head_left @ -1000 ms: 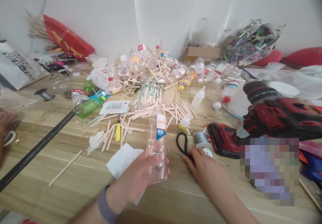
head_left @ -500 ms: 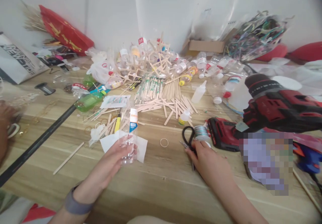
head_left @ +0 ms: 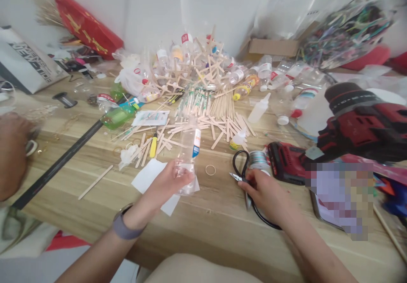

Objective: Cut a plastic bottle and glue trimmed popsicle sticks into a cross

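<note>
The left hand is gripping a clear, cylindrical plastic bottle. The right hand is clasping black-handled metal scissors just beside a multicoloured spool.

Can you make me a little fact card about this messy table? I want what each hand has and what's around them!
Left hand: holding a clear plastic bottle with a label
Right hand: holding black-handled scissors, blades apart
Near the bottle: white paper
Near the scissors: a wound spool
Farther right: a red-and-black power drill
Farther left: a green bottle on its side
Behind: many wooden sticks and plastic bottles
</note>
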Motion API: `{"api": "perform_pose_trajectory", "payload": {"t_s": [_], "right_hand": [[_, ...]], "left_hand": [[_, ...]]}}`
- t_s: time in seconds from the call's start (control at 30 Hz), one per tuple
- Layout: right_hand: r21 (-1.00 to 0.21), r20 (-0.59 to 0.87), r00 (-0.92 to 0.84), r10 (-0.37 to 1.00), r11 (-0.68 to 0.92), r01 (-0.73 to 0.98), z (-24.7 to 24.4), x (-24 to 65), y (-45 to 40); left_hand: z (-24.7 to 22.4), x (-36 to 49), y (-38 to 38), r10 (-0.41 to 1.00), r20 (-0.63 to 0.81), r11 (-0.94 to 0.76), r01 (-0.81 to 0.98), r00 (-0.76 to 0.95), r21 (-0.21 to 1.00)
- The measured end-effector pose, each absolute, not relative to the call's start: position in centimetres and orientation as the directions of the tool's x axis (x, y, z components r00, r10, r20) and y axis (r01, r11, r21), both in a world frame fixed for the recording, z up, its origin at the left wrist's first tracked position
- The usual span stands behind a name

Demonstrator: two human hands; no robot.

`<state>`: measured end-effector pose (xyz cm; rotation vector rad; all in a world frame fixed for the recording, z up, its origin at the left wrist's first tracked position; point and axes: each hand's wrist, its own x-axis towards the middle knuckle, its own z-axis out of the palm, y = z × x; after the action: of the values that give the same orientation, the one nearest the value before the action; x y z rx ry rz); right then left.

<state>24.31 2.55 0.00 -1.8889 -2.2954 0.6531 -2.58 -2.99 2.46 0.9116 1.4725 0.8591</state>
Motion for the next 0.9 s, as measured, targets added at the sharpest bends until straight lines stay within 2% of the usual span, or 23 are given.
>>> {"api": "perform_pose_trajectory", "payload": {"t_s": [0.07,0.17,0.3,0.37,0.43,0.47,0.53,0.6,0.67,0.73,0.9], "right_hand": [[-0.484,-0.181,-0.252,0.951,0.137,0.864,-0.2,24.7,2.9],[-0.597,-0.161,-0.272,0.949,0.126,0.792,-0.7,25.0,3.4],[-0.663,-0.174,-0.289,0.941,0.105,0.741,-1.3,25.3,3.9],[-0.678,-0.184,-0.291,0.939,0.093,0.729,-1.7,25.4,4.0],[-0.693,-0.188,-0.293,0.937,0.085,0.716,-1.9,25.4,4.0],[-0.698,-0.191,-0.293,0.937,0.08,0.712,-2.0,25.4,4.0],[-0.696,-0.195,-0.285,0.939,0.072,0.715,-2.2,25.5,4.1],[-0.686,-0.195,-0.276,0.941,0.07,0.724,-2.2,25.5,4.2],[-0.687,-0.193,-0.279,0.941,0.074,0.723,-2.3,25.6,4.2],[-0.697,-0.187,-0.289,0.939,0.081,0.712,-2.4,25.6,4.2],[-0.697,-0.187,-0.301,0.935,0.089,0.711,-2.6,25.6,4.2]], "left_hand": [[2.2,-2.5,-2.3,0.925,-0.377,0.378,0.243,-0.052,0.893],[2.1,-2.3,-1.1,0.951,-0.299,0.298,0.485,-0.078,0.822],[2.0,-2.0,-0.3,0.974,-0.206,0.219,0.665,-0.099,0.714],[2.0,-1.7,-0.5,0.989,-0.081,0.145,0.758,-0.121,0.636],[1.9,-1.4,-1.3,0.981,0.141,0.045,0.868,-0.13,0.494],[1.7,-1.2,-1.9,0.966,0.24,-0.01,0.91,-0.099,0.414],[1.2,-1.1,-3.3,0.937,0.349,-0.084,0.954,-0.023,0.287],[0.3,-1.3,-4.7,0.94,0.342,-0.051,0.98,-0.018,0.192],[-0.8,-2.2,-5.9,0.973,0.226,0.019,0.992,-0.046,0.121],[-2.0,-3.6,-6.6,0.987,0.156,0.019,0.997,-0.03,0.073],[-2.7,-7.0,-6.7,0.978,0.189,0.091,0.996,-0.093,0.018]]}}
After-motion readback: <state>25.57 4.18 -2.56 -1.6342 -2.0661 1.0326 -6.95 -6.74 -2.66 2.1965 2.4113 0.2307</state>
